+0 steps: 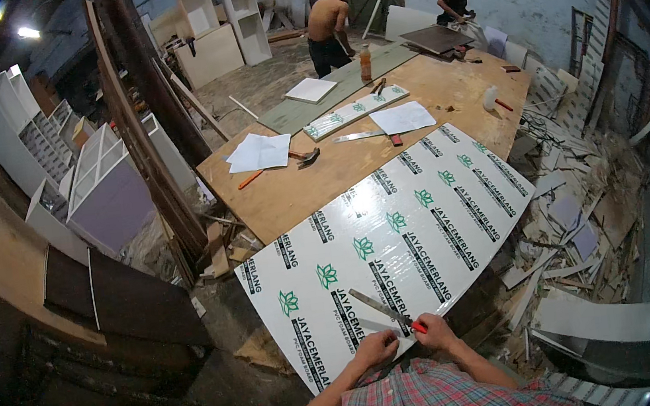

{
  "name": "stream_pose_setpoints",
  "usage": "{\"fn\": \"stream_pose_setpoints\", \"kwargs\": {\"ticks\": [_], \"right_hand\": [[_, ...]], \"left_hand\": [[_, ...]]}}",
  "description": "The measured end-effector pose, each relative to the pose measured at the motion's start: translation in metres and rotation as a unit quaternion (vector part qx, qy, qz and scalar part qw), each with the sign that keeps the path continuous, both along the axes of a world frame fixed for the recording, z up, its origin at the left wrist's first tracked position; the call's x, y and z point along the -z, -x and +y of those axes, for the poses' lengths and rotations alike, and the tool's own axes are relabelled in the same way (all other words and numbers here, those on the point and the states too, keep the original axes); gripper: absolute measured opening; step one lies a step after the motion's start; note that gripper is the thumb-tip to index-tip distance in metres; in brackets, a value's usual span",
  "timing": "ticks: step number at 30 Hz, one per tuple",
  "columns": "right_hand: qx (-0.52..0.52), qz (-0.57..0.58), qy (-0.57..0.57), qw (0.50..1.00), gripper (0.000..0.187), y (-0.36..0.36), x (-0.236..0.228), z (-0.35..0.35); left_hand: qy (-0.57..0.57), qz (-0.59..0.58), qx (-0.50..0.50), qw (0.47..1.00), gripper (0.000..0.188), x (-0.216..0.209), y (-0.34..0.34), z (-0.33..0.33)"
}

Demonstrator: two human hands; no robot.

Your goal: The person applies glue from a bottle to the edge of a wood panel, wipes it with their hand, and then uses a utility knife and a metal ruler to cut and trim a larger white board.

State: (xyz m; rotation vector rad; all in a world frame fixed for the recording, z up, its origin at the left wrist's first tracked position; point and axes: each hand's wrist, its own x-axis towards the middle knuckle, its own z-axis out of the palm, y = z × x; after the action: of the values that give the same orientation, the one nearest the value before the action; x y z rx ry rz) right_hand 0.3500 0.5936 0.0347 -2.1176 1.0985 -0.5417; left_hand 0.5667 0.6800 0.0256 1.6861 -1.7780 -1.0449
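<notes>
A large white foam board, printed with green leaf emblems and black lettering, lies slantwise in front of me with its far part over the wooden table. My right hand is closed around the red handle of a file-like tool with a long, flat grey blade. The blade points away to the left, just over the board's near part. Beside it, my left hand has its fingers curled at the board's near edge; its fingertips are partly hidden.
On the table lie a hammer, white papers, a narrow printed board and a bottle. Offcuts heap up at right. Cabinet frames stand left. Two people work beyond the table.
</notes>
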Motion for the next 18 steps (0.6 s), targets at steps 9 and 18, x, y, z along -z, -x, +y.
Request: {"fn": "stream_pose_setpoints", "kwargs": {"ticks": [9,18], "right_hand": [[0.002,0.002,-0.004,1.000,0.018,0.0011,-0.0008,-0.0002],[-0.007,0.000,-0.022,1.000,0.018,0.0032,-0.0026,0.0002]], "left_hand": [[-0.043,0.051,-0.039,0.997,0.038,0.0014,-0.0034,-0.0049],[-0.012,0.030,-0.056,0.998,0.032,0.0028,-0.0011,-0.0031]]}}
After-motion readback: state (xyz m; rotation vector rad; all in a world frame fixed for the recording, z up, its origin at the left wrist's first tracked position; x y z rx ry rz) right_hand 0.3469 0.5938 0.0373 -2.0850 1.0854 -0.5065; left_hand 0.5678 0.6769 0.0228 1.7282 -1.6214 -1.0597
